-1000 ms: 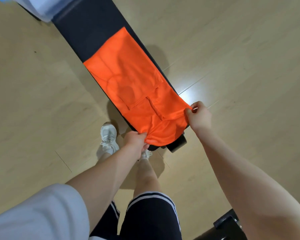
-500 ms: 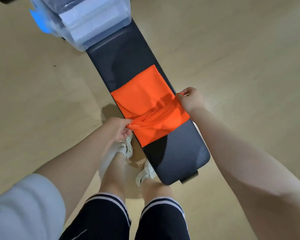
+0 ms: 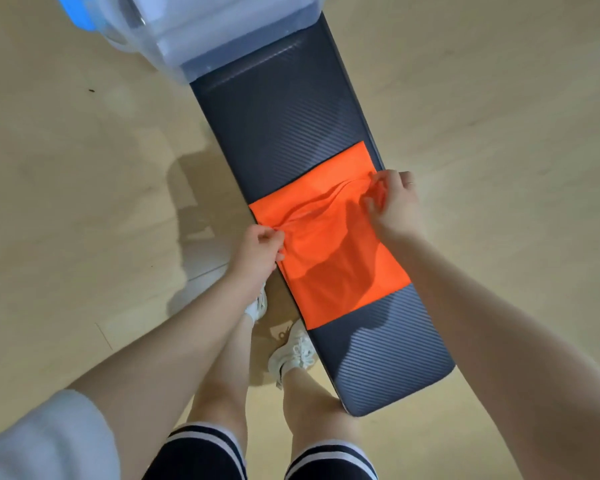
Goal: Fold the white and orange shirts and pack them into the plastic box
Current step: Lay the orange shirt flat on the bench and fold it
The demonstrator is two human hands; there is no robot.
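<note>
STEP: orange shirt [image 3: 329, 258] mid-fold, laid across the bench [image 3: 284, 119] | GRIP: folded edge pinched by left hand [image 3: 257, 251] and right hand [image 3: 395, 202] — one per side | RELATION: plastic box [image 3: 174, 32] sits at the bench's far end, beyond the shirt — right hand judged nearer.

A dark ribbed bench pad [image 3: 284, 109] is being seen lying lengthwise over a pale wooden floor [image 3: 84, 168]. White laced sneakers [image 3: 297, 351] and black shorts with white stripes [image 3: 201, 452] are being worn beside the pad's near end.
</note>
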